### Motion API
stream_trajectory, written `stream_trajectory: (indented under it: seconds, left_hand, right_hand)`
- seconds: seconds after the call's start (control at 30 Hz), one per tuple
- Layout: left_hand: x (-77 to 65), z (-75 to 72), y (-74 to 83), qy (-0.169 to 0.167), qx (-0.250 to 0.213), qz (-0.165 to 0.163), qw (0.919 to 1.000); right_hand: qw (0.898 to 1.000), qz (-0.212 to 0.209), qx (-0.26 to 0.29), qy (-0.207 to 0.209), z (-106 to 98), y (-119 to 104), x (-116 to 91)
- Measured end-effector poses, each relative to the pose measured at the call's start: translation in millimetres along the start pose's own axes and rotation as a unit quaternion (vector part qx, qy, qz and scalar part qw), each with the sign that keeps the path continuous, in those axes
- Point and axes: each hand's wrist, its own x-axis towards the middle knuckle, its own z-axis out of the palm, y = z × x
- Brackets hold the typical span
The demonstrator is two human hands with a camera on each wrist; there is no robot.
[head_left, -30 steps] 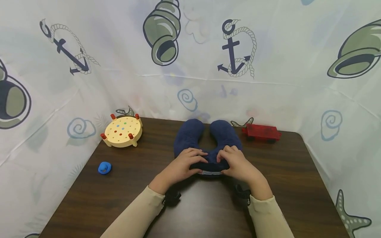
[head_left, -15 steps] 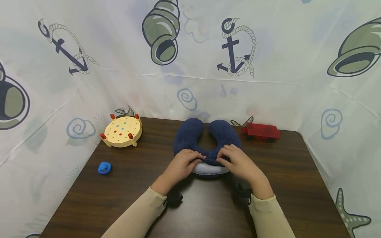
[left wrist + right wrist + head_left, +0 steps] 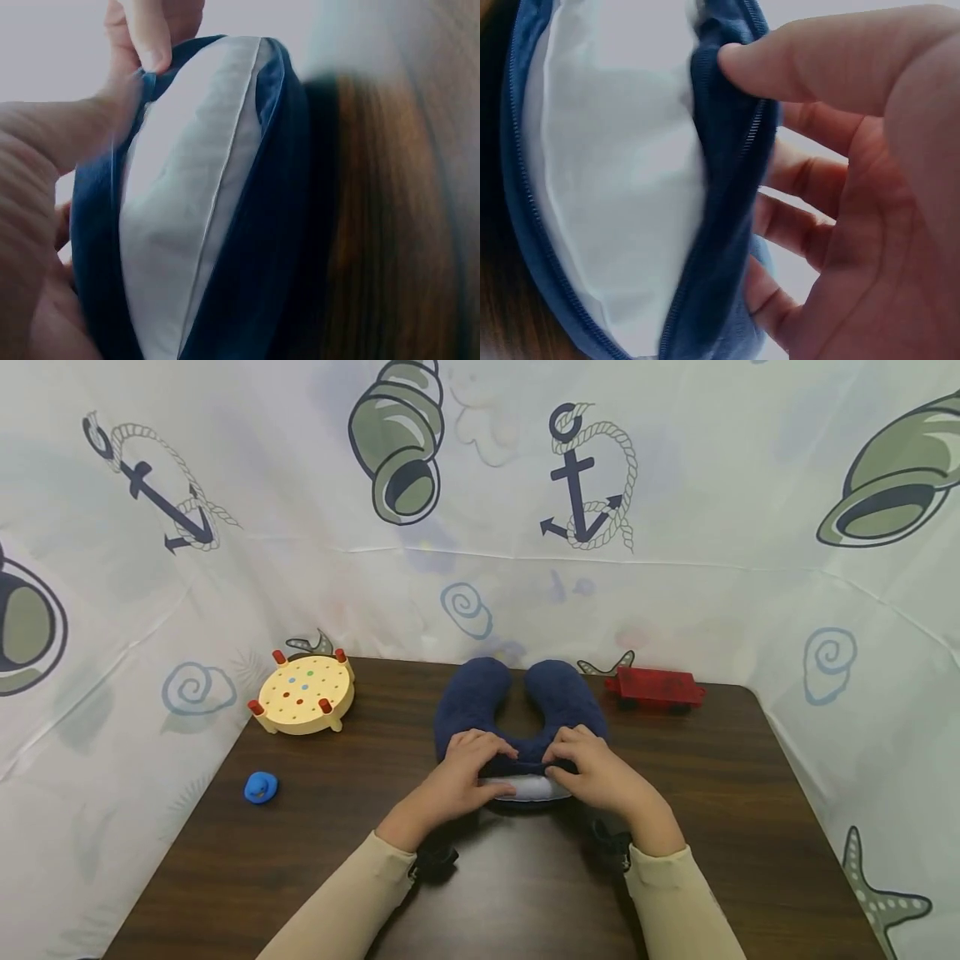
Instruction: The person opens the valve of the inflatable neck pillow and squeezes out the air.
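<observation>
pillow (image 3: 534, 750), toys (image 3: 655, 687) on brown table (image 3: 375, 752)

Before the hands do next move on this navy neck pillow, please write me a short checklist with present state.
1. Zipper open: ok, white inner pillow shows.
2. Right hand gripping the cover: ok, thumb and fingers on opposite sides.
3. Left hand holding firmly: cannot tell, its thumb is blurred up close.
4. Inner pillow out of cover: not ok, it sits in the opening.
5. Blue toy, yellow toy, red wagon apart from cover: ok.

Left hand (image 3: 457, 781), right hand (image 3: 600, 772) — apart; curled (both)
</observation>
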Motion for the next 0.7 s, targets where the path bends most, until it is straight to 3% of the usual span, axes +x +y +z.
stream_trajectory:
  seconds: [0.3,0.47,0.6,0.7]
  left_hand:
    - [0.0,-6.8,-2.4,0.039,0.046,0.049,0.9969]
    - [-1.0,-4.0,-5.4,0.022,0.038,0.035,0.9984]
    - [-1.4,-2.4,-8.4,0.008,0.019,0.011,0.9997]
    - [-2.1,-2.1,-10.2,-0.003,0.006,0.004,1.0]
  right_hand:
    - [0.999,-0.014,0.005,0.045,4,0,4]
    - [0.996,-0.047,0.005,0.081,12,4,7]
    - [0.989,-0.092,0.059,0.098,21,9,11]
    - [0.984,-0.09,0.131,0.078,24,12,11]
